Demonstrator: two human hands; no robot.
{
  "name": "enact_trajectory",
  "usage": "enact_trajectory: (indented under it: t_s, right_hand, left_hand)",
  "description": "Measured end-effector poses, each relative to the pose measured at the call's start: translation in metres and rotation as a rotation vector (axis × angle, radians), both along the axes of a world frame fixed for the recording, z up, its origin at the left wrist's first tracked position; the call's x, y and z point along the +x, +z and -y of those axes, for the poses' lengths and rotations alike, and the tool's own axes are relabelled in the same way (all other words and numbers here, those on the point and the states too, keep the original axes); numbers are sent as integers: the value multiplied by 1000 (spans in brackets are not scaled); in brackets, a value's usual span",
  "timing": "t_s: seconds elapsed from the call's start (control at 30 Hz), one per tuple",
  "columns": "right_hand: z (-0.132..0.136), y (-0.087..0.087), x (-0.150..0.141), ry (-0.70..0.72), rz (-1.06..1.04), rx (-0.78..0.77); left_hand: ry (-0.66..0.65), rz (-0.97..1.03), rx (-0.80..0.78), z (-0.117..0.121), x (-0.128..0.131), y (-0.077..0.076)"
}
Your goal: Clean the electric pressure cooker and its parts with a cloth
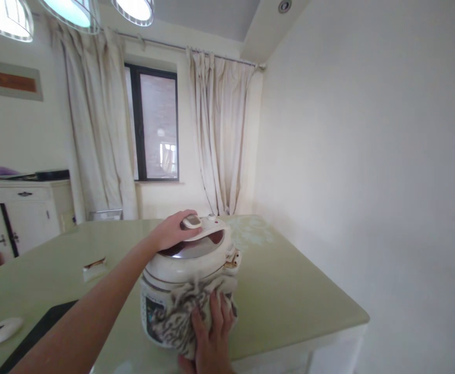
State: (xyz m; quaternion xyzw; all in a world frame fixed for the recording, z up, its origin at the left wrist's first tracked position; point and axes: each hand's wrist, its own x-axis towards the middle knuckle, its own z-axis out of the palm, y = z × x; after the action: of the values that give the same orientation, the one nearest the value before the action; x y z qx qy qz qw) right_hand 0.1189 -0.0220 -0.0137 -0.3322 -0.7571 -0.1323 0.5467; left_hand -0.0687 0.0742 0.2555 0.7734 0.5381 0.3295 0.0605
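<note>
Cloth (174,324) is pressing against the cooker (184,271) under your spread right hand (213,335), your left hand (172,229) is curling around the handle (192,222), wiping seemingly underway, remainder unclear.

Home, dining-room look — long curtains (96,130), pendant lamps (73,11), white cabinet (32,221), electric cooker (186,269) on table (285,293).

a white, rounded electric cooker with a plastic body and a glossy, mirror-like panel set in its lid (188,270) stands upright on the pale green worktop (274,291), its lid down and a brownish-stained fitting showing at the right of its rim. a crumpled off-white cloth with a dark, streaky pattern (174,317) lies bunched against the cooker's near side, touching it below the lid and partly covering the dark label on the front.
</note>
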Motion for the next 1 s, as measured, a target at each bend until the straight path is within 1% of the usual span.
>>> enact_trajectory:
  t_s: [0.03, 0.1, 0.17, 0.2, 0.23, 0.27, 0.33, 0.43, 0.5, 0.57, 0.63, 0.67, 0.7, 0.77, 0.8, 0.83, 0.9, 0.93, 0.97, 1.0]
  right_hand:
    - [1, 18, -2, 19, 85, 25]
    - [3, 63, -5, 75, 242, 7]
    - [7, 109, -10, 104, 259, -25]
    - [9, 129, -15, 115, 262, -35]
    - [11, 145, -20, 122, 266, -42]
    - [13, 157, -26, 133, 301, -39]
    - [13, 171, -36, 186, 440, 25]
    - [7, 177, -39, 280, 700, 196]
    - [3, 181, -35, 299, 790, 237]
    - [2, 190, -31, 310, 820, 205]
    - [1, 204, -31, 334, 818, 155]
    - [0, 212, -33, 341, 804, 119]
    - [-3, 222, -36, 344, 780, 70]
    - [-13, 245, -43, 361, 715, -70]
    - [-22, 258, -47, 395, 700, -149]
    - [-32, 271, -49, 458, 704, -218]
    - [-54, 296, -49, 660, 792, -300]
    - [-65, 306, -46, 741, 774, -340]
    - [-76, 314, -42, 790, 703, -393]
    - [-86, 320, -37, 798, 586, -447]
  left_hand:
    - [-8, 19, -16, 0, -1, 0]
    - [-49, 80, -58, 1, -5, 1]
    - [-94, 158, -95, 3, -9, 4]
    - [-108, 190, -100, 3, -10, 5]
    - [-115, 211, -97, 4, -11, 6]
    - [-116, 219, -96, 3, -11, 7]
    - [-117, 203, -103, 0, -10, 7]
    - [-106, 170, -138, -8, -9, 8]
    - [-77, 173, -188, -5, -10, 12]
    - [-51, 186, -272, 15, -14, 18]
    - [-14, 192, -300, 53, -15, 22]
    - [27, 197, -221, 76, -14, 22]
    - [84, 201, -110, 100, -10, 20]
    - [195, 207, 127, 140, 2, 8]
    - [250, 226, 213, 153, 10, -2]
    - [310, 260, 274, 161, 19, -13]
    - [416, 340, 285, 161, 33, -36]
    - [451, 370, 271, 155, 37, -45]
    - [481, 377, 244, 147, 39, -52]
    - [509, 366, 214, 139, 37, -56]
